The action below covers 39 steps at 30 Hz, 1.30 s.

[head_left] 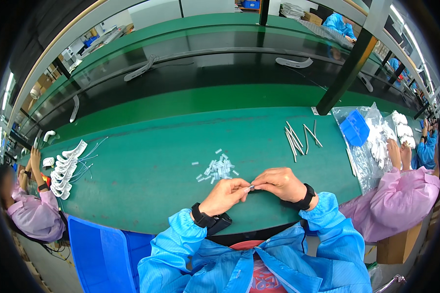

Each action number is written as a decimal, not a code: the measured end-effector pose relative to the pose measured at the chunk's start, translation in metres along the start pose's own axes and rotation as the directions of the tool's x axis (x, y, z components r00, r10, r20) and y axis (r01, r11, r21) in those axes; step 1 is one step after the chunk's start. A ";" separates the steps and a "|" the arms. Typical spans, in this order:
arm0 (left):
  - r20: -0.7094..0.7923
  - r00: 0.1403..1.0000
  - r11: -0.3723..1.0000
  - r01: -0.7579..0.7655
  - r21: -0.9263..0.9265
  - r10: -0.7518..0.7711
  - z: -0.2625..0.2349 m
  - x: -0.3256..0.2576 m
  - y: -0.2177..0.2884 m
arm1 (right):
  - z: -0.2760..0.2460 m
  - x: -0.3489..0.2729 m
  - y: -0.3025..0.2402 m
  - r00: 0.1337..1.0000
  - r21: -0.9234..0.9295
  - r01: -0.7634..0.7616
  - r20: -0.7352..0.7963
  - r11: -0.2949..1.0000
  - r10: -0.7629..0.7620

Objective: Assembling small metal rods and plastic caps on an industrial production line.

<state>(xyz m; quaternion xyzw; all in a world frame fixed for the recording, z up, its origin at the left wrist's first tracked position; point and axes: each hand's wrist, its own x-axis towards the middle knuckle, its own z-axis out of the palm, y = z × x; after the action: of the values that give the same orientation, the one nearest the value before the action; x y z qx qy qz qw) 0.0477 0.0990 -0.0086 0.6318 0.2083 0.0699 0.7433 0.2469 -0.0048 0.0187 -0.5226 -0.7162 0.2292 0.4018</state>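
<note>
My left hand (226, 196) and my right hand (282, 184) meet over the near edge of the green table. Their fingertips are pinched together on a small pale tube-like piece (252, 187); most of it is hidden by the fingers, so I cannot tell its exact kind. Just beyond my left hand lies a loose pile of short clear tubes (219, 167), with a few scattered around it. Farther off to the right, several thin silvery rods (292, 141) lie on the table at different angles. Both wrists wear black bands.
Curved white parts with wires (66, 168) lie in a row at left. A blue bin (100, 254) stands below the table edge. At right, a blue tray (355, 128) and plastic bags sit near a co-worker in pink (396, 200). A black post (347, 73) rises beyond the rods.
</note>
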 end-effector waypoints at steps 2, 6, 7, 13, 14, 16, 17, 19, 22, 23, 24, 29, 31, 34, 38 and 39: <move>0.011 1.000 0.999 0.025 0.026 -0.025 -0.001 0.001 0.002 | -0.001 -0.002 -0.001 1.000 -0.013 -0.003 -0.009 1.000 0.003; -0.084 0.995 0.998 -0.054 0.041 0.058 0.002 0.000 -0.004 | -0.019 -0.012 -0.014 0.990 -0.043 -0.134 -0.047 0.990 0.132; -0.136 0.984 0.993 -0.109 0.041 0.113 0.002 0.001 -0.005 | -0.031 -0.023 -0.013 0.981 -0.055 -0.170 -0.100 0.984 0.164; -0.288 0.946 0.988 -0.151 0.024 0.151 0.002 0.004 -0.004 | -0.133 -0.138 0.017 0.735 -0.038 -0.615 -0.391 0.788 0.554; -0.307 0.939 0.988 -0.151 0.026 0.151 0.002 0.004 -0.004 | -0.149 -0.156 0.024 0.688 -0.049 -0.664 -0.429 0.746 0.585; -0.317 0.938 0.990 -0.143 0.009 0.139 0.002 0.002 -0.003 | -0.162 -0.162 0.021 0.712 -0.345 -0.653 -0.583 0.674 0.392; -0.318 0.938 0.990 -0.142 0.003 0.135 0.002 0.003 -0.003 | -0.166 -0.155 0.015 0.772 -0.538 -0.620 -0.548 0.572 0.321; -0.296 0.946 0.990 -0.139 0.003 0.133 0.003 0.005 -0.002 | -0.154 -0.141 0.018 0.737 -0.419 -0.641 -0.571 0.643 0.362; -0.280 0.953 0.993 -0.114 0.014 0.114 0.001 0.005 -0.005 | -0.124 -0.097 0.022 0.812 -0.402 -0.555 -0.453 0.728 0.369; -0.273 0.956 0.994 -0.106 0.017 0.106 0.000 0.005 -0.005 | -0.116 -0.084 0.026 0.818 -0.380 -0.549 -0.430 0.745 0.383; -0.270 0.958 0.995 -0.099 0.020 0.101 0.000 0.006 -0.005 | -0.108 -0.074 0.037 0.826 -0.355 -0.538 -0.402 0.764 0.395; -0.226 0.969 0.995 -0.097 0.013 0.097 -0.001 0.006 -0.008 | -0.100 -0.052 0.071 0.860 -0.607 -0.509 -0.332 0.610 0.387; -0.216 0.972 0.996 -0.088 0.023 0.091 0.000 0.005 -0.006 | -0.101 -0.051 0.074 0.849 -0.602 -0.526 -0.336 0.601 0.407; -0.203 0.975 0.996 -0.090 0.024 0.093 0.001 0.004 -0.008 | -0.099 -0.055 0.071 0.791 -0.524 -0.612 -0.388 0.593 0.474; -0.205 0.977 0.998 -0.060 0.023 0.064 0.001 0.001 -0.005 | -0.100 -0.057 0.052 0.711 -0.394 -0.692 -0.520 0.605 0.474; -0.194 0.979 0.998 -0.068 0.011 0.069 0.002 0.002 -0.004 | -0.098 -0.060 0.043 0.703 -0.375 -0.691 -0.550 0.618 0.451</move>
<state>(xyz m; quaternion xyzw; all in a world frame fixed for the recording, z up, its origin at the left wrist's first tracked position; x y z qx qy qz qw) 0.0496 0.0968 -0.0127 0.6304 0.2585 0.1563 0.7151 0.3587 -0.0544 0.0226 -0.8551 -0.4407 0.0158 0.2727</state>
